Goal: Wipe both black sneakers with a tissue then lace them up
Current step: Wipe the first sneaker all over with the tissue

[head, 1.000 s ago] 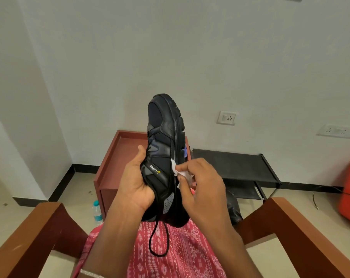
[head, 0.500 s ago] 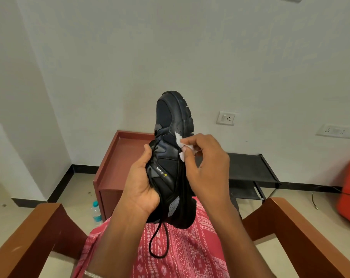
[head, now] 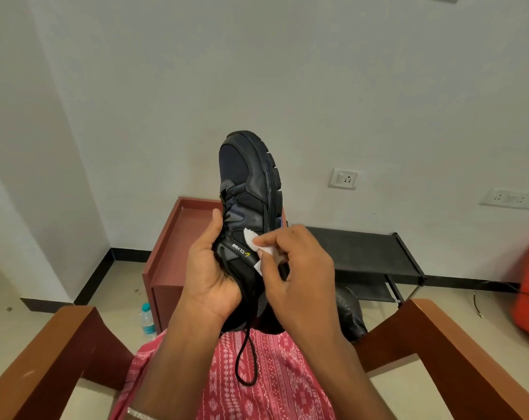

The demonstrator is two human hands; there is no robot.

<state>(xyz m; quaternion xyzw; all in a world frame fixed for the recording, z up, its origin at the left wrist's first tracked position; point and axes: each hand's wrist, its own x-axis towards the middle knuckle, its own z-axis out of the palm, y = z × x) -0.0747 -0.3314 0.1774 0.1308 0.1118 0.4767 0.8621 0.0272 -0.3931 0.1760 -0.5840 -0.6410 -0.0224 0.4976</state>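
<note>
Your left hand [head: 210, 274] wraps the black sneaker [head: 251, 189] at its collar, toe pointing up and chunky ridged sole facing right. Your right hand [head: 299, 277] pinches a crumpled white tissue [head: 252, 239] against the smooth side panel. A black lace [head: 245, 359] loop dangles over your lap.

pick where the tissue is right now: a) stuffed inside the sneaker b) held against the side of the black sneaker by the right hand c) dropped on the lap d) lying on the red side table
b: the right hand pinches the white tissue against the side of the black sneaker, just beside the CLYMB logo, while the left hand grips it from the other side.
</note>
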